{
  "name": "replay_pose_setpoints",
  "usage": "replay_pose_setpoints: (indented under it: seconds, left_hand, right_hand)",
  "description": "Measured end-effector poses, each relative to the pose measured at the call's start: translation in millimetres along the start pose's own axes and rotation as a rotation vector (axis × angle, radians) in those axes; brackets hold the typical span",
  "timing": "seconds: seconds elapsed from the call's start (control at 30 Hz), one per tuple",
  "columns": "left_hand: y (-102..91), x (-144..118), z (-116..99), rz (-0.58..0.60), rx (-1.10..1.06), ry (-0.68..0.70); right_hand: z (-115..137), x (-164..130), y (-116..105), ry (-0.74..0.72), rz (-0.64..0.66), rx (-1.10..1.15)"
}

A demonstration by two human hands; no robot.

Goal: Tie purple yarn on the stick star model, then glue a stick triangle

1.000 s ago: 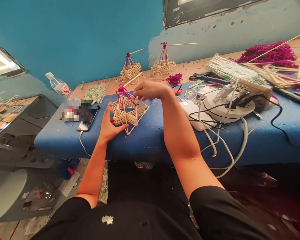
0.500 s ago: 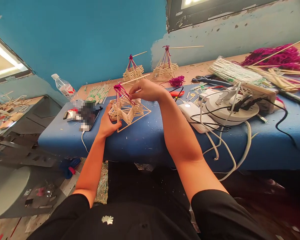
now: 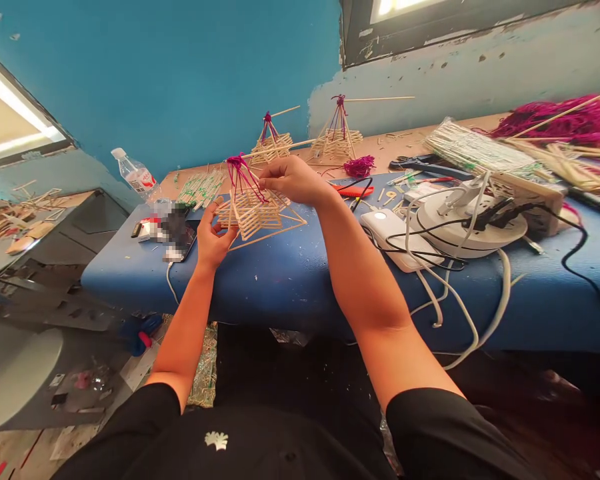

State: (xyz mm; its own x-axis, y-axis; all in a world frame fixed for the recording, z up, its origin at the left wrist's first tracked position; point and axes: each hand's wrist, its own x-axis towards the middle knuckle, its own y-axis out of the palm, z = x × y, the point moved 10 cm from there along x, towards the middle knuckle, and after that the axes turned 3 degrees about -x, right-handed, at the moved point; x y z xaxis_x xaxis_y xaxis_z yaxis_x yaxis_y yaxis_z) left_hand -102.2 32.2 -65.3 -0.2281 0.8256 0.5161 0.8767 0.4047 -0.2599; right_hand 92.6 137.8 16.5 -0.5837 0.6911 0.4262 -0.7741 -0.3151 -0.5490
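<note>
Bamboo frame (image 3: 253, 215) tilted up off the blue bench (image 3: 300, 280) | left hand (image 3: 211, 241) cups its near corner, right hand (image 3: 291, 180) pinches the magenta thread (image 3: 240, 170) | tbh best keep the thread taut, light grip, sticks snap | teal wall (image 3: 180, 73), cables (image 3: 445, 267), two finished frames (image 3: 305, 140) behind

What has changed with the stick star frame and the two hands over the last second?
The stick frame has been lifted off the blue pad and tilted, only its lower edge near the pad. The left hand shifted to its left side; the right hand still pinches at the magenta thread. The two finished frames behind stayed put.
</note>
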Motion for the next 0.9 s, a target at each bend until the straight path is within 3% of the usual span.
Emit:
replay_pose_setpoints:
  seconds: [0.2,0.33,0.47,0.57,0.67,0.8,0.9]
  left_hand:
    - [3.0,-21.4,-9.8,-0.016,0.114,0.02]
    - [3.4,-37.7,-22.2,-0.018,0.169,0.063]
    - [-2.0,-50.9,-29.8,-0.018,0.181,0.104]
    - [-11.6,-49.5,-24.0,-0.057,0.159,0.096]
    - [-15.5,-33.4,-12.3,-0.1,0.133,0.084]
    - [6.4,-11.0,4.0,0.01,0.092,0.073]
    - [18.5,-9.7,10.9,0.06,0.075,0.063]
  right_hand:
    - [-3.7,-19.3,-3.1,0.013,-0.033,-0.145]
    - [-4.7,-67.2,-19.8,0.162,-0.386,-0.252]
    - [-12.3,-127.9,-5.1,0.351,-0.593,-0.313]
    - [-20.2,-159.8,17.4,0.453,-0.614,-0.308]
    - [-22.4,-171.6,37.3,0.504,-0.556,-0.303]
    - [-19.5,-166.3,53.0,0.526,-0.454,-0.313]
    - [-18.4,-160.5,58.2,0.506,-0.415,-0.279]
